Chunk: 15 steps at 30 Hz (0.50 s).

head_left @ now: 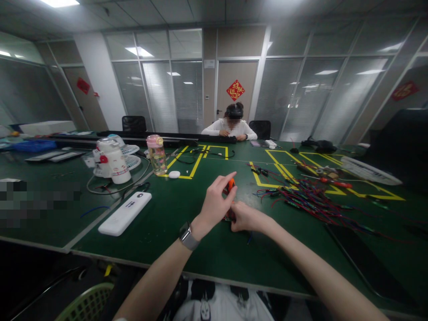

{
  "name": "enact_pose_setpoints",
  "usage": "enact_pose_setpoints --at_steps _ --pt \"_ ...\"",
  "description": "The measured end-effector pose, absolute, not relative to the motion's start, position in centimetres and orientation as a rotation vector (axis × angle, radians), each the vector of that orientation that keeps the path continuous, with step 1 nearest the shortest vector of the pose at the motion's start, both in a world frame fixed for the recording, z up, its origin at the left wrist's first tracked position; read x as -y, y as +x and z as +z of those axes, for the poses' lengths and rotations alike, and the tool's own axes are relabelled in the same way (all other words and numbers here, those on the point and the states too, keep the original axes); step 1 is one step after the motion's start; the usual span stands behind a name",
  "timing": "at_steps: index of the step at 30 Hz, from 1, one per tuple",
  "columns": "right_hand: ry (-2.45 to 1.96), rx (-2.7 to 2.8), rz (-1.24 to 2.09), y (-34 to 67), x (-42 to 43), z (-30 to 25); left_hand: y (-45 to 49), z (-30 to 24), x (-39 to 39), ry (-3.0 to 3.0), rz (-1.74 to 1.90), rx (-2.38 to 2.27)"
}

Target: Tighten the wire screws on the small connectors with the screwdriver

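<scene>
My left hand (218, 195), a watch on its wrist, is in front of me over the green table (174, 243). Between its thumb and fingers shows an orange-handled tool (231, 183), mostly hidden by the hand, so its exact kind does not show. My right hand (247, 216) is closed, close against the left one. What sits in its fingers is hidden; a bit of red-orange shows beside them. Under the right hand a short blue wire (249, 238) lies on the table. Nearby on the right is a tangled pile of red, blue and black wires (312, 198).
A white power bank (125, 214), a pink-lidded bottle (156, 155), a white jug (115, 162) and a small white case (174, 174) are left. A dark flat device (368, 263) lies right. Across the table sits a person (230, 125) in white. Yellow tape (192, 171) marks the tabletop.
</scene>
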State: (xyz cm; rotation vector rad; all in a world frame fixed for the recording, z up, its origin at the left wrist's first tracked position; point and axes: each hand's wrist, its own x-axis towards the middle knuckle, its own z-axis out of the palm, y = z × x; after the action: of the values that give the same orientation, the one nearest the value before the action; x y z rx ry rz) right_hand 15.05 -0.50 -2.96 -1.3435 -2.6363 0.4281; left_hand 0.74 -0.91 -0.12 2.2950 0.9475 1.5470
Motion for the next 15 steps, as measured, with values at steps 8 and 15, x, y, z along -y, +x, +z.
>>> enact_pose_setpoints --at_steps 8,15 --pt "-1.34 2.62 0.452 15.1 0.15 -3.22 0.71 0.02 1.06 2.269 1.515 -0.942" --pt "-1.366 2.635 0.519 15.03 -0.04 -2.89 0.77 -0.21 0.73 2.249 1.519 -0.999"
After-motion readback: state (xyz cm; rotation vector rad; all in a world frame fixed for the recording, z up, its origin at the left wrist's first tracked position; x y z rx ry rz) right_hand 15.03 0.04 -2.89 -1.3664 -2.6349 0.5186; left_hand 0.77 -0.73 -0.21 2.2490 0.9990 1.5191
